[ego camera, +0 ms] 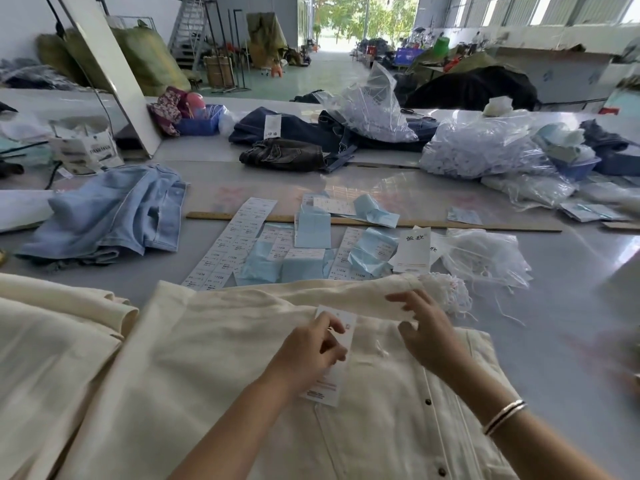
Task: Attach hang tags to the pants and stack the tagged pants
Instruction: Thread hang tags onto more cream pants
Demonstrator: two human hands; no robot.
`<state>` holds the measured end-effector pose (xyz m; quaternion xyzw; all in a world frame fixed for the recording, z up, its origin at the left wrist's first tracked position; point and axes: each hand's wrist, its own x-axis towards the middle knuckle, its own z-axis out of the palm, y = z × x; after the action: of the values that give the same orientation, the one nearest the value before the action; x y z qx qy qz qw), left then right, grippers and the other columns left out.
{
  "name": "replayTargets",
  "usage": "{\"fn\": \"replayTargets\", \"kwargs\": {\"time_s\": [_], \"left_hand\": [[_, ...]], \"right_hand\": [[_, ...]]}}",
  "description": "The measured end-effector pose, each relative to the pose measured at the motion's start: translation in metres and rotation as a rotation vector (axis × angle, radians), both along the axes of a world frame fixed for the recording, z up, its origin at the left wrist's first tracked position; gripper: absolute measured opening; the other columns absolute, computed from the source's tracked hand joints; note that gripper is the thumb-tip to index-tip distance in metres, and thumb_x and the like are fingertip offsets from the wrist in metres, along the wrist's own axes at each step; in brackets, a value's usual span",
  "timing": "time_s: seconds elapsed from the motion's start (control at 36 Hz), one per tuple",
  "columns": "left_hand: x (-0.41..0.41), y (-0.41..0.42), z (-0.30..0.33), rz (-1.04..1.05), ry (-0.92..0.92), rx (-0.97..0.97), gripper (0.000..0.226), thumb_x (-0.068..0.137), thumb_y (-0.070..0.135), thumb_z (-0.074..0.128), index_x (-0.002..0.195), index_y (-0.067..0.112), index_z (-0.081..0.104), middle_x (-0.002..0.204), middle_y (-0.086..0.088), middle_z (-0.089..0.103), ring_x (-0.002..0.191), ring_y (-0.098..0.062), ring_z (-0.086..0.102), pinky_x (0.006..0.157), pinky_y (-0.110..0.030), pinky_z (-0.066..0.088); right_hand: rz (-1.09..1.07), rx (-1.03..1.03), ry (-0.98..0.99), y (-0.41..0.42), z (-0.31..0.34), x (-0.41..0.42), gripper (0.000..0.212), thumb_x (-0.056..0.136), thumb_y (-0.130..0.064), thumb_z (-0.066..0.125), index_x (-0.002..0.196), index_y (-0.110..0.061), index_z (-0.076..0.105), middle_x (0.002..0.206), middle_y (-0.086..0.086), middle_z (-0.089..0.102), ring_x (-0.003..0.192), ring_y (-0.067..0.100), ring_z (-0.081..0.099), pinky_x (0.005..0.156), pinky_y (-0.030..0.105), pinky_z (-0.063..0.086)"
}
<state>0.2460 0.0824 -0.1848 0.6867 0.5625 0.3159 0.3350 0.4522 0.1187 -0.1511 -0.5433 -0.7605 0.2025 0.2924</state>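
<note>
Cream pants (221, 362) lie spread across the near table, waistband and dark buttons toward me. A long white hang tag (329, 382) rests on them, and my left hand (308, 351) pinches its upper part between thumb and fingers. My right hand (426, 327), with a silver bangle on the wrist, sits just right of the tag with fingers curled on the cloth near a folded-over cream edge. A bundle of white tag strings (446, 296) lies beside the right fingertips. More cream pants (52, 341) are piled at the left.
Sticker sheets and light blue papers (304, 251) cover the middle of the table across a wooden ruler (450, 224). Light blue jeans (114, 216) lie left, dark jeans (287, 147) farther back. Clear bags of strings and tags (481, 258) crowd the right side.
</note>
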Motion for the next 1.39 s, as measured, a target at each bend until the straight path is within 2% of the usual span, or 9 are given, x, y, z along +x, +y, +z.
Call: {"fn": "replayTargets", "kwargs": {"time_s": [0.17, 0.31, 0.44, 0.56, 0.61, 0.75, 0.89, 1.03, 1.39], "left_hand": [[0.003, 0.004, 0.014, -0.023, -0.222, -0.009, 0.018, 0.093, 0.013, 0.061, 0.094, 0.019, 0.045, 0.070, -0.003, 0.071, 0.068, -0.019, 0.067, 0.066, -0.030, 0.052], [0.002, 0.004, 0.011, 0.042, -0.293, -0.029, 0.016, 0.094, 0.015, 0.059, 0.093, 0.019, 0.044, 0.069, -0.004, 0.071, 0.069, -0.019, 0.068, 0.073, -0.038, 0.054], [0.009, 0.007, 0.006, 0.100, -0.311, -0.028, 0.008, 0.097, 0.021, 0.054, 0.092, 0.023, 0.048, 0.073, 0.003, 0.072, 0.071, -0.007, 0.068, 0.068, -0.022, 0.053], [0.022, 0.009, -0.009, 0.389, -0.060, 0.155, 0.009, 0.093, 0.027, 0.058, 0.096, 0.019, 0.057, 0.100, 0.003, 0.064, 0.095, -0.016, 0.059, 0.085, -0.035, 0.048], [0.030, 0.008, -0.018, 0.397, 0.256, 0.114, 0.040, 0.084, 0.045, 0.063, 0.117, 0.023, 0.054, 0.128, 0.003, 0.050, 0.117, -0.019, 0.045, 0.096, -0.031, 0.038], [0.037, 0.009, -0.031, 0.366, 0.485, 0.007, 0.063, 0.084, 0.058, 0.054, 0.139, 0.031, 0.039, 0.152, 0.007, 0.027, 0.132, -0.017, 0.031, 0.106, -0.029, 0.027], [0.027, 0.000, -0.021, 0.400, -0.251, 0.060, 0.040, 0.088, 0.028, 0.047, 0.123, 0.015, 0.063, 0.105, 0.004, 0.069, 0.091, 0.001, 0.061, 0.081, -0.016, 0.046], [0.019, -0.012, -0.027, 0.267, -0.541, -0.003, 0.036, 0.083, 0.026, 0.042, 0.111, 0.036, 0.061, 0.107, 0.025, 0.067, 0.104, 0.006, 0.059, 0.085, -0.007, 0.042], [0.021, -0.019, -0.023, 0.124, -0.338, 0.026, 0.044, 0.088, 0.020, 0.040, 0.120, 0.044, 0.058, 0.109, 0.013, 0.068, 0.101, -0.009, 0.063, 0.092, -0.031, 0.047]], "right_hand": [[0.301, -0.099, 0.021, -0.017, -0.020, -0.034, 0.027, 0.092, -0.023, 0.061, 0.118, -0.029, 0.065, 0.094, -0.026, 0.066, 0.097, -0.004, 0.061, 0.101, 0.021, 0.035], [0.175, -0.421, 0.511, -0.018, -0.022, -0.044, 0.012, 0.089, -0.012, 0.064, 0.089, -0.018, 0.075, 0.078, -0.001, 0.074, 0.074, 0.008, 0.067, 0.074, 0.026, 0.053], [0.104, -0.385, 0.547, -0.015, -0.029, -0.045, 0.014, 0.089, -0.018, 0.065, 0.082, -0.023, 0.076, 0.070, -0.008, 0.071, 0.056, -0.002, 0.053, 0.053, 0.009, 0.039], [-0.132, -0.304, 0.732, -0.008, -0.040, -0.038, 0.013, 0.088, -0.017, 0.066, 0.079, -0.020, 0.075, 0.055, -0.015, 0.060, 0.050, -0.004, 0.047, 0.050, 0.009, 0.035], [-0.181, -0.287, 0.802, -0.006, -0.045, -0.035, 0.013, 0.090, -0.014, 0.063, 0.084, -0.017, 0.075, 0.054, -0.017, 0.059, 0.050, -0.005, 0.048, 0.050, 0.007, 0.035], [-0.187, -0.241, 0.750, -0.007, -0.057, -0.037, 0.019, 0.094, -0.011, 0.057, 0.087, -0.019, 0.072, 0.052, -0.018, 0.056, 0.050, -0.003, 0.047, 0.051, 0.009, 0.036], [-0.191, -0.196, 0.665, -0.004, -0.065, -0.037, 0.024, 0.096, -0.013, 0.054, 0.087, -0.028, 0.070, 0.050, -0.014, 0.052, 0.050, -0.001, 0.047, 0.053, 0.012, 0.037], [-0.194, -0.053, 0.470, -0.010, -0.072, -0.038, 0.030, 0.092, -0.015, 0.057, 0.086, -0.043, 0.064, 0.066, -0.020, 0.061, 0.063, 0.000, 0.058, 0.059, 0.009, 0.040], [-0.169, 0.097, 0.087, -0.023, -0.066, -0.041, 0.012, 0.094, -0.025, 0.054, 0.089, -0.023, 0.065, 0.082, -0.010, 0.067, 0.075, 0.009, 0.060, 0.067, 0.032, 0.048]]}}
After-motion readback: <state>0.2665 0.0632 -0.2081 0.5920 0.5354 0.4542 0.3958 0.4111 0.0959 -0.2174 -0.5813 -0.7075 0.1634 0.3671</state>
